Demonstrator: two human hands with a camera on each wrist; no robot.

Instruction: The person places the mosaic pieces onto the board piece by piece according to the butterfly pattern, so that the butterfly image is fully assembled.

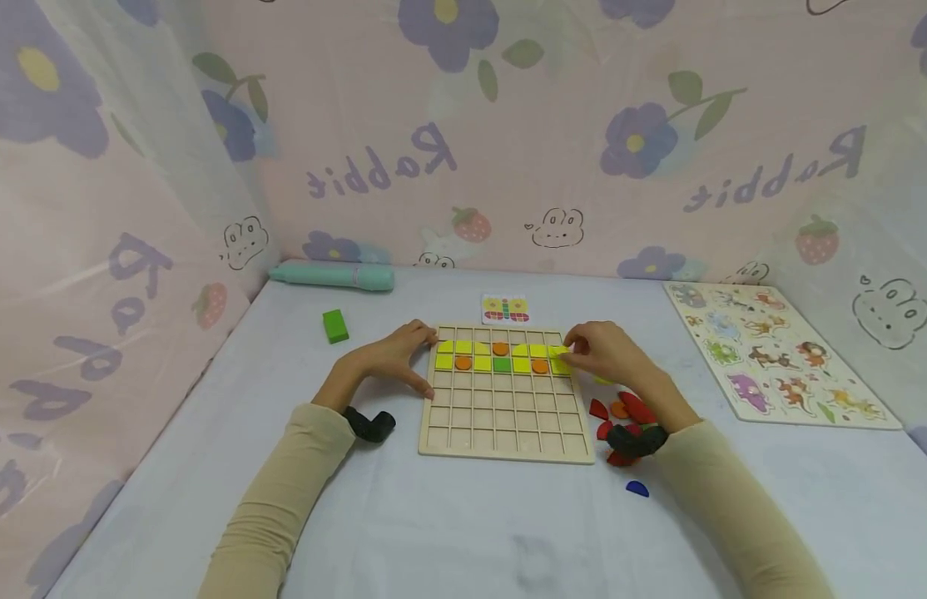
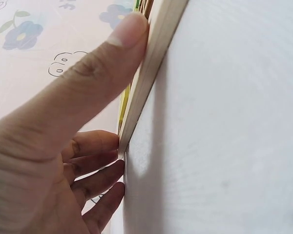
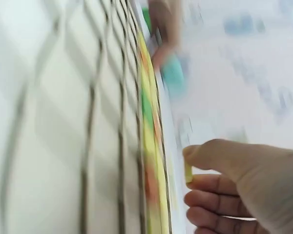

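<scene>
A wooden grid board (image 1: 506, 420) lies flat between the hands, its upper rows set with yellow pieces (image 1: 444, 363), orange discs (image 1: 500, 349) and a green square (image 1: 502, 364). My left hand (image 1: 392, 353) touches the board's left edge, thumb and fingers spread apart. In the left wrist view the thumb (image 2: 129, 31) presses against the wooden rim, other fingertips by the corner. At the upper right corner, my right hand (image 1: 609, 353) pinches a small yellow piece (image 3: 188, 171) between thumb and forefinger; the right wrist view shows it edge-on, so its shape is hidden.
Loose red pieces (image 1: 598, 408) lie right of the board, partly under the right wrist, with a blue half-disc (image 1: 637, 489) nearer. Behind the board is a pattern card (image 1: 505, 309). A green block (image 1: 334, 326), teal marker-shaped object (image 1: 332, 275) and animal puzzle board (image 1: 781, 353) lie farther out.
</scene>
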